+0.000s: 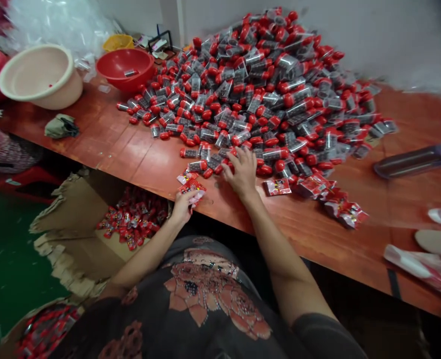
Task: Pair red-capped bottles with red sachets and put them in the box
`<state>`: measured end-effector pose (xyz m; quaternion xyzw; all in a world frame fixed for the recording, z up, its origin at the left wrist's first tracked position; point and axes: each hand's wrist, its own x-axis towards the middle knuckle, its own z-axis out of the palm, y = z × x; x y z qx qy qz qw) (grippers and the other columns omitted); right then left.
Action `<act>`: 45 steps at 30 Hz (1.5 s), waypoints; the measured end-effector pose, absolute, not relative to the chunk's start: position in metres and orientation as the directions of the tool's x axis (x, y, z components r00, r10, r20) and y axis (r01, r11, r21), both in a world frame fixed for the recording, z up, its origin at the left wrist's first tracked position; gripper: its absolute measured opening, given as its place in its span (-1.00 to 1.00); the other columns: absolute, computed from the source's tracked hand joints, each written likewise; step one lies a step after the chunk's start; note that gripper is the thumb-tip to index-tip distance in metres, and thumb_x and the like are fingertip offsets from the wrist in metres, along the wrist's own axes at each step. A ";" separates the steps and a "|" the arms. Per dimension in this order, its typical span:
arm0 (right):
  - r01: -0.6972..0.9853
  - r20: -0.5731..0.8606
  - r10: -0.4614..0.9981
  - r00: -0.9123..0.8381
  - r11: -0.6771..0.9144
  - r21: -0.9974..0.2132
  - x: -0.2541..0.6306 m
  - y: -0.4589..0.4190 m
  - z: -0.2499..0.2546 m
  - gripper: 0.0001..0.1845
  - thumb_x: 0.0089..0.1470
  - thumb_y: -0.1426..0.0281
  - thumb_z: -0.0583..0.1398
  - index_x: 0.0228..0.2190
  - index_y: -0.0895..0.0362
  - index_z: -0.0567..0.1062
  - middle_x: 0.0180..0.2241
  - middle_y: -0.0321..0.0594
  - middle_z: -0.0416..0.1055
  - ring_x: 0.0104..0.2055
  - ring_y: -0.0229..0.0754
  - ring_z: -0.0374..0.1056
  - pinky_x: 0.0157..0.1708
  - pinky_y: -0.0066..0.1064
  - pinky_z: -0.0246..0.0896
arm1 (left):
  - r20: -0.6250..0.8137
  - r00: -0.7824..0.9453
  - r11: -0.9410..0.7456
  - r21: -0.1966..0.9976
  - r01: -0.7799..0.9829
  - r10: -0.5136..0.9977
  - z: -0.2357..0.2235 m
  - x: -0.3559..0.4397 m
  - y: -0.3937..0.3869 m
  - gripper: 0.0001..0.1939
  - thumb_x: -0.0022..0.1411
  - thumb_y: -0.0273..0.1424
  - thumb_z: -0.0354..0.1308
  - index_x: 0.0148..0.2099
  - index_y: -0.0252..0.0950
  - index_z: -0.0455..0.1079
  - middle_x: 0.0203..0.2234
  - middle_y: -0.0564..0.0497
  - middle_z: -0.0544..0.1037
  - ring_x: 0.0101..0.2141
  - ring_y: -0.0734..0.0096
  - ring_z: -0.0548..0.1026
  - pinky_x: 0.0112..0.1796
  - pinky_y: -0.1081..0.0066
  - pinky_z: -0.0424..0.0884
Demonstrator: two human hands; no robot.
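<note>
Packet point(192, 186) in head view: small, flat, glossy red with a pale patch and yellow-and-black marks, over the bench's point(138, 159) front edge, pinched in the left hand point(182, 207). Right hand point(242, 172) palm down, fingers spread loosely at the near edge of heaped containers point(250, 89): clear cylinders, rounded red caps, dark contents. Similar red-and-pale printed packs point(278, 187) lie right of it. Print on all too blurred to read.
</note>
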<state>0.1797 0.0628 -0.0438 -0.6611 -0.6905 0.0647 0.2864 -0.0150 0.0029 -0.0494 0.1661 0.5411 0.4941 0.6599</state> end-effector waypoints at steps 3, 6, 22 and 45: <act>0.608 0.263 0.961 0.091 0.155 -0.778 0.162 0.028 -0.042 -0.64 0.22 0.18 0.06 -0.16 0.07 0.55 -0.13 -0.10 0.47 -0.05 -0.05 0.36 0.00 -0.15 0.24 | -0.535 -0.072 0.442 0.759 -0.478 0.842 -0.048 -0.013 0.000 -0.75 -0.22 -0.45 0.39 -0.41 -0.40 0.45 -0.62 0.05 0.51 -0.68 0.62 0.32 -0.64 0.56 0.14; 0.246 0.065 0.997 0.030 0.055 -0.968 0.140 0.000 -0.050 -0.64 0.09 0.13 0.20 -0.16 0.08 0.53 -0.31 -0.22 0.49 -0.28 -0.15 0.41 -0.20 -0.27 0.35 | -0.497 -0.062 0.403 0.764 -0.503 0.865 -0.048 -0.010 -0.002 -0.72 -0.22 -0.46 0.42 -0.38 -0.39 0.47 -0.54 0.01 0.56 -0.57 0.53 0.45 -0.48 0.51 0.34; 0.332 0.037 0.994 -0.106 0.071 -0.941 0.153 -0.018 -0.046 -0.59 0.17 0.26 0.09 0.04 0.05 0.36 -0.33 -0.25 0.46 -0.28 -0.16 0.40 -0.20 -0.30 0.32 | -0.491 0.065 0.457 0.744 -0.487 0.869 -0.038 -0.006 -0.010 -0.66 -0.22 -0.44 0.46 -0.31 -0.41 0.53 -0.44 -0.06 0.63 -0.45 0.38 0.56 -0.30 0.41 0.45; 0.251 0.069 0.981 0.183 0.021 -0.968 0.144 -0.060 -0.015 -0.66 0.12 0.24 0.20 -0.04 -0.06 0.47 -0.22 -0.22 0.39 -0.20 -0.14 0.36 -0.19 -0.24 0.32 | -0.635 0.121 0.563 0.559 -0.609 0.763 -0.020 -0.004 0.002 -0.90 0.07 -0.51 0.30 -0.29 -0.39 0.50 -0.44 -0.01 0.60 -0.52 0.60 0.50 -0.59 0.64 0.32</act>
